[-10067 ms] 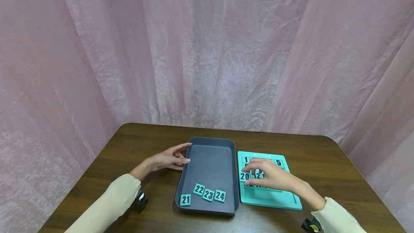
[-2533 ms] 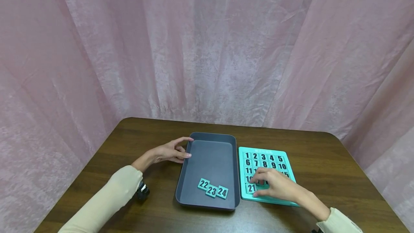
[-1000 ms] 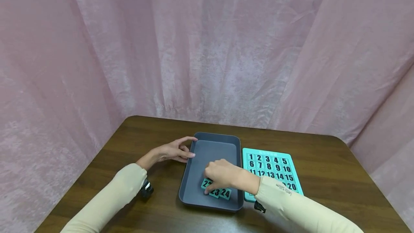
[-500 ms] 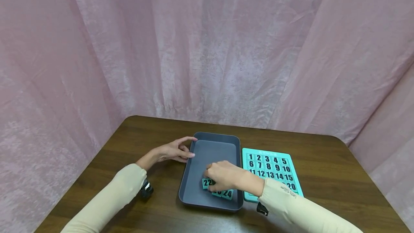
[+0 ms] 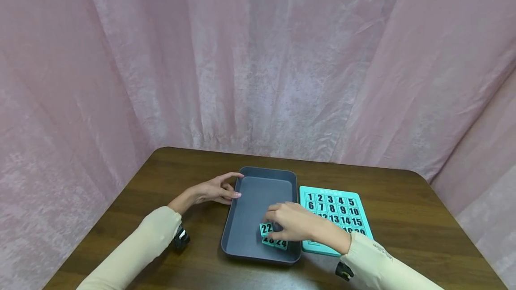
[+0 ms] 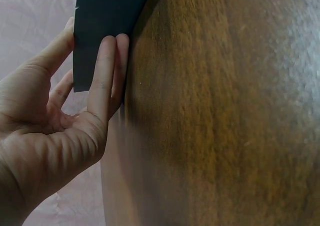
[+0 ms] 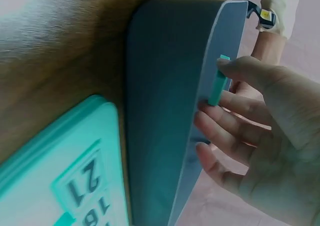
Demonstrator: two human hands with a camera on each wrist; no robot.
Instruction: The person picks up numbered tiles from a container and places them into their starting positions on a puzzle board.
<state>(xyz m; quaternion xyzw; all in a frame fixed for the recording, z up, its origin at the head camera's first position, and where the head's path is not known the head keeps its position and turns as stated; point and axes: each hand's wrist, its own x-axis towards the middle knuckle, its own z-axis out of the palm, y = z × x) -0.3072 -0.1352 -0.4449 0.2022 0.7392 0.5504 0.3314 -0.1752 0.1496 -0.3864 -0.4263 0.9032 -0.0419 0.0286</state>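
In the head view a teal tile marked 22 is pinched between thumb and fingers of my right hand, near the right side of the grey tray. From the right wrist view the tile appears edge-on, raised near the tray's rim. Tiles 23 and 24 lie in the tray, partly covered by that hand. My left hand touches the tray's left side. Its extended fingers press against the outer wall.
Right of the tray lies a teal number board with numbered tiles in rows, its lower part hidden by the right arm. Tile 21 sits in its bottom row. Both rest on a brown wooden table, with a pink curtain behind.
Earlier, tiles 20 and then 21 were put on the board by my right hand. It then reached into the tray, took tile 22 and shifted slightly right. My left hand stayed at the tray.
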